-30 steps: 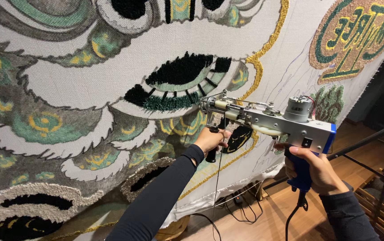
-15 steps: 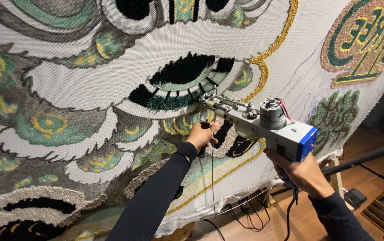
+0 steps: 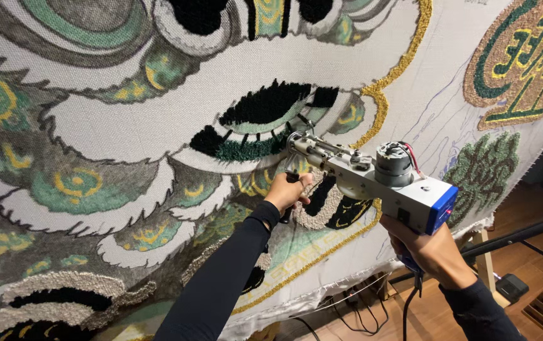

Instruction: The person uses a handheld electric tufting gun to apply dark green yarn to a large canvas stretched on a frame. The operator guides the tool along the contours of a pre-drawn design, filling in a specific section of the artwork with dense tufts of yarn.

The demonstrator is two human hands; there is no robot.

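While gripped: tufting gun (image 3: 372, 180) between fingers (image 3: 293, 189).

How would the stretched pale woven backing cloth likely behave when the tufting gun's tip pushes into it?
The pale woven backing cloth looks taut, so it would probably give slightly and spring back. Its loose lower edge sags, suggesting it is floppy unstretched. Tufted pile likely stiffens covered areas.

Two hands are seen: the left hand (image 3: 287, 191) at the centre of the frame and the right hand (image 3: 428, 247) at the lower right. One tufting gun (image 3: 372, 177) is held between them, and one motor (image 3: 392, 163) is counted on its top. One stretched cloth (image 3: 157, 126) is spread over most of the frame. One round emblem (image 3: 524, 60) is counted at the upper right. One pedal (image 3: 512, 287) is seen on the floor at the lower right.
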